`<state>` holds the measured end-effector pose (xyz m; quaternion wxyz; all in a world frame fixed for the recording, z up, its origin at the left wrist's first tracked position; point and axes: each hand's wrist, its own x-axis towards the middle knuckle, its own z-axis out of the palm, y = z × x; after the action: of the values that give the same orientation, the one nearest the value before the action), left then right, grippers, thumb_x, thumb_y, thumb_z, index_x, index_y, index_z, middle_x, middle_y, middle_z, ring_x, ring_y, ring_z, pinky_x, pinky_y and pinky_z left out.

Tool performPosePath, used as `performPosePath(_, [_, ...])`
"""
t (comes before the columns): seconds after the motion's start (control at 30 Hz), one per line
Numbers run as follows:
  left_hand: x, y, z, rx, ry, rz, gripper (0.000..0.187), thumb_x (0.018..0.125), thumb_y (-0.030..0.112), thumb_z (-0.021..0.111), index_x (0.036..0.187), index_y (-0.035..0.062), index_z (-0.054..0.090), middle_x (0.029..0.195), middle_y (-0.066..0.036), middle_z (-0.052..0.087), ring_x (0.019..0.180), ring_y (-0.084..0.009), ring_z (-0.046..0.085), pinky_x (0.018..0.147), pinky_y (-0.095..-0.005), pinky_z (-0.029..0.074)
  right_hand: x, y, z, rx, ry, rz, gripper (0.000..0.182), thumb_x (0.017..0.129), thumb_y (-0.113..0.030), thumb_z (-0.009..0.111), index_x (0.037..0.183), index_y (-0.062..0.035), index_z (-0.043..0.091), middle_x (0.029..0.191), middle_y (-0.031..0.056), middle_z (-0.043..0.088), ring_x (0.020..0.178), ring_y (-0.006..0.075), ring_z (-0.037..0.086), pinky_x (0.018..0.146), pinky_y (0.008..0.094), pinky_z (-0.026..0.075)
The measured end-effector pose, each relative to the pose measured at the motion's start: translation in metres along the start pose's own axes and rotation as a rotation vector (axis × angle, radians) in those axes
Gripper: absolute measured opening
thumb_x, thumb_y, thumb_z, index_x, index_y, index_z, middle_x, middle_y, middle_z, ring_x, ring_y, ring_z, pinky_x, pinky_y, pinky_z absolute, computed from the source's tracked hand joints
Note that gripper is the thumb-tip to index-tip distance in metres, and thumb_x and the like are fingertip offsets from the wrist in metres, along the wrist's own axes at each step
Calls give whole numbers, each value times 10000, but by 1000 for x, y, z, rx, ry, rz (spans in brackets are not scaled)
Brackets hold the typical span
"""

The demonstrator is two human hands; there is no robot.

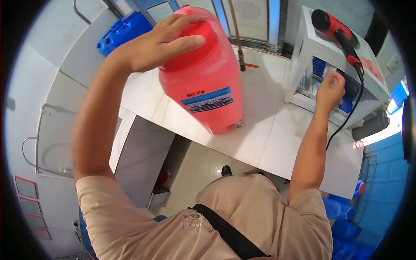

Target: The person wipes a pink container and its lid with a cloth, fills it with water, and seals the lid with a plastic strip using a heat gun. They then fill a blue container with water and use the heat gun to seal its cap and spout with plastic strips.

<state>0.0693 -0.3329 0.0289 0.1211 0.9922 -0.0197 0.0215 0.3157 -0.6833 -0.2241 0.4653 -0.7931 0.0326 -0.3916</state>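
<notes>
A large pink-red jug (212,82) with a blue label and handwritten letters stands on the white counter. My left hand (162,43) lies over its top with thumb and fingers stretched out, touching it; the palm hides part of the top. On the right, my right hand (331,91) is at the opening of a small white shelf unit (305,69). Its fingers are pinched on a small whitish, see-through piece (330,73), perhaps plastic film, too small to name. Blue-and-white packs (319,66) lie inside the unit, partly behind this hand.
A red and black heat gun (340,34) lies on top of the shelf unit, its black cord (357,102) hanging onto the counter (260,117). Behind the jug is a pipe with an orange-handled valve (242,65). A blue jerrycan (125,34) stands left; blue bottles (340,210) are below right.
</notes>
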Motion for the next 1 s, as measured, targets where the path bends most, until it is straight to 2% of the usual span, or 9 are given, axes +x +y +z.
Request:
performPosePath(0.2, [7, 34, -10, 169, -9, -232, 859, 943, 762, 365, 1555, 159, 376, 1508, -181, 431, 1404, -372, 444, 1137, -453, 408, -46, -14, -22, 89, -127, -33, 346, 964, -433, 642, 1052, -99, 663, 1016, 89, 717, 1067, 298, 602, 984, 508, 369])
performPosePath(0.33, [22, 66, -16, 249, -171, -474, 901, 911, 821, 345, 1542, 182, 412, 1498, -173, 458, 1380, -372, 475, 1118, -456, 426, -61, -45, -46, 22, -211, -81, 318, 977, -416, 628, 1060, -109, 645, 1049, 83, 708, 1094, 282, 586, 1032, 489, 301])
performPosePath(0.4, [25, 65, -21, 304, -194, -529, 912, 902, 838, 337, 1540, 191, 418, 1504, -168, 460, 1379, -371, 477, 1113, -460, 430, -63, -58, -61, 37, -242, -85, 290, 981, -384, 631, 1046, -102, 638, 1078, 91, 697, 1090, 293, 585, 1026, 483, 323])
performPosePath(0.57, [15, 27, -27, 244, -100, -70, 904, 892, 813, 454, 1566, 215, 379, 1542, -184, 430, 1414, -383, 438, 1141, -463, 391, -55, -45, -81, 255, -424, -110, 223, 997, -282, 640, 1037, -64, 615, 1123, 96, 661, 1094, 282, 582, 1003, 428, 398])
performPosePath(0.7, [10, 29, -29, 85, -182, -212, 875, 924, 738, 511, 1580, 182, 346, 1526, -204, 444, 1419, -372, 433, 1166, -458, 353, -47, -48, -86, 432, -706, -163, 225, 1014, -253, 637, 1057, -34, 604, 1053, 57, 630, 1055, 207, 572, 961, 362, 433])
performPosePath(0.77, [10, 30, -24, 163, 181, 215, 824, 957, 580, 604, 1576, 111, 329, 1491, -203, 483, 1404, -351, 453, 1171, -457, 339, -33, -62, -90, 410, -745, -189, 236, 1022, -258, 629, 1065, -28, 602, 1023, 33, 618, 1024, 171, 566, 944, 340, 434])
performPosePath(0.83, [16, 51, -8, 28, 184, 366, 799, 947, 473, 654, 1564, 76, 338, 1480, -199, 497, 1402, -341, 456, 1169, -448, 340, -17, -106, -95, 791, -1055, -117, 232, 1029, -247, 626, 1062, -21, 588, 975, 1, 590, 934, 104, 535, 874, 267, 437])
performPosePath(0.93, [27, 84, 17, -132, 172, 605, 735, 901, 275, 737, 1501, 24, 394, 1438, -176, 532, 1360, -299, 489, 1135, -416, 368, 0, -166, -97, 1082, -1235, -242, 229, 1029, -249, 631, 1057, -29, 574, 936, -25, 563, 871, 47, 495, 799, 206, 421])
performPosePath(1.0, [26, 90, 20, -167, 156, 715, 694, 865, 184, 770, 1450, 7, 442, 1408, -157, 552, 1319, -267, 517, 1104, -391, 396, 16, -197, -107, 1038, -1279, -344, 229, 1025, -255, 639, 1048, -38, 569, 931, -29, 557, 856, 41, 492, 774, 204, 421])
